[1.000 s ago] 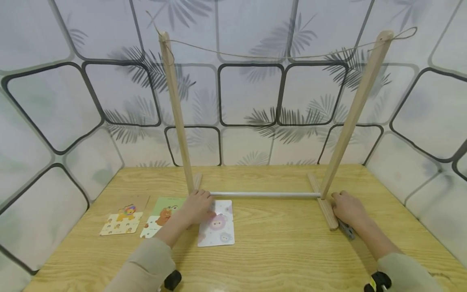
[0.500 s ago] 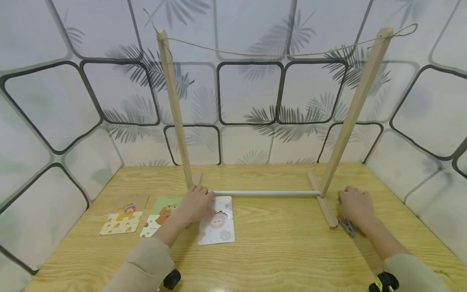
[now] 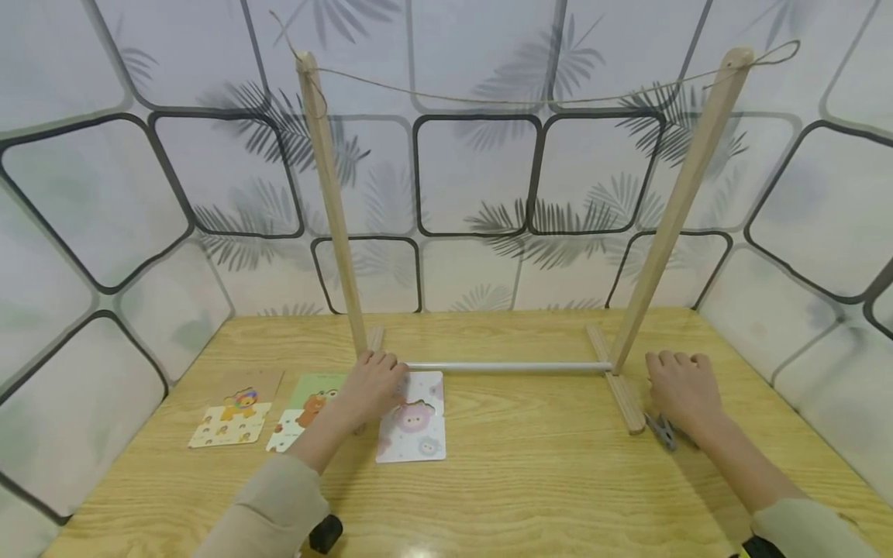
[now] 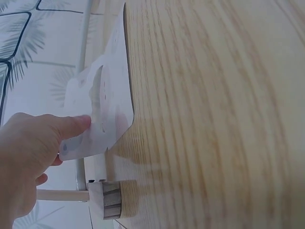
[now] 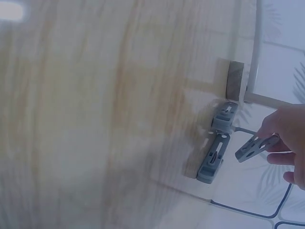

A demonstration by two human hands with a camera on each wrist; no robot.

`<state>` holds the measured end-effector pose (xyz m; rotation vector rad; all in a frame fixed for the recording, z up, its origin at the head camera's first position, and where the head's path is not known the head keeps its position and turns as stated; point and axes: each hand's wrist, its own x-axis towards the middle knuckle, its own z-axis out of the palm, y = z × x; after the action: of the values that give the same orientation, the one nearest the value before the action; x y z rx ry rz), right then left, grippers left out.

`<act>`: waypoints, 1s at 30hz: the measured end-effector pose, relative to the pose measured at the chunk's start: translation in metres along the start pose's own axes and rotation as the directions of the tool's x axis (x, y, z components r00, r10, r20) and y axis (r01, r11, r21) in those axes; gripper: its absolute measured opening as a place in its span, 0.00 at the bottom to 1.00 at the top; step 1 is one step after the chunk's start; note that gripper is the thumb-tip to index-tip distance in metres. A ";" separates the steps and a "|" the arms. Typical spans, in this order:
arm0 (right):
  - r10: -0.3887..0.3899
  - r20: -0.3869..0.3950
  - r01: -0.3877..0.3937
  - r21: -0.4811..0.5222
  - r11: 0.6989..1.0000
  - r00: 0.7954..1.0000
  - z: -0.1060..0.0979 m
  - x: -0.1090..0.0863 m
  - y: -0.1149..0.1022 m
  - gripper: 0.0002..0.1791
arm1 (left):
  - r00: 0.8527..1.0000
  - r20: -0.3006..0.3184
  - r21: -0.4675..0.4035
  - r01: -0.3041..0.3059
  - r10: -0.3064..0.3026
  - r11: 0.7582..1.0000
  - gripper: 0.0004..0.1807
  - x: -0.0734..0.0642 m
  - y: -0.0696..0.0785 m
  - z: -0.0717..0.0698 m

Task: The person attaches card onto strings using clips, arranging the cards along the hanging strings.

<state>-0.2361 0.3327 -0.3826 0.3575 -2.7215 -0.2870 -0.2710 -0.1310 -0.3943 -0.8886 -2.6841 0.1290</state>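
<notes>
A white folded card (image 3: 412, 434) with a pink cartoon figure lies to the left of centre in the head view. My left hand (image 3: 373, 386) pinches its upper left part. The left wrist view shows the thumb on the card's face and the upper half bent up from the table. To the right of the stand, my right hand (image 3: 687, 391) is raised slightly over the table. In the right wrist view it pinches a grey clothes peg (image 5: 256, 147) between thumb and fingers. Two more grey pegs lie below it, one peg (image 5: 213, 160) beside another peg (image 5: 224, 117).
A wooden stand has a left post (image 3: 328, 194), a right post (image 3: 680, 209) and a white bar (image 3: 502, 367) low between them. Twine (image 3: 474, 101) sags across the tops. A lion card (image 3: 237, 418) and a green bear card (image 3: 300, 411) lie at left.
My right hand has moved right and up from the pegs beside the stand's foot, uncovering those left on the table. My left hand stays at the white card, whose upper part has shifted slightly.
</notes>
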 end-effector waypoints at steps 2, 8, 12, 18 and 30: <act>-0.001 0.008 0.001 0.000 1.000 1.000 -0.003 -0.001 -0.001 0.13 | 1.000 -0.014 0.006 0.003 -0.002 1.000 0.20 0.000 0.001 -0.002; -0.016 -0.075 0.020 0.051 0.999 0.997 -0.010 -0.002 -0.005 0.14 | 0.997 -0.081 0.006 -0.015 0.016 1.000 0.09 -0.001 0.000 -0.004; -0.056 -0.152 0.068 0.077 0.995 0.987 -0.015 -0.001 -0.011 0.16 | 0.995 -0.097 0.015 -0.006 0.007 1.000 0.09 -0.003 0.001 -0.007; -0.099 -0.220 0.116 0.064 0.991 0.970 -0.022 0.002 -0.024 0.14 | 0.987 -0.159 0.073 0.001 0.010 0.997 0.07 -0.005 0.002 -0.007; -0.182 -0.407 0.223 0.054 0.973 0.895 -0.026 0.010 -0.040 0.15 | 0.989 -0.148 0.124 0.013 0.006 0.992 0.07 -0.008 0.004 -0.010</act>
<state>-0.2266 0.2877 -0.3650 0.6552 -2.2996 -0.1153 -0.2594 -0.1324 -0.3879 -0.8220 -2.5103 0.2183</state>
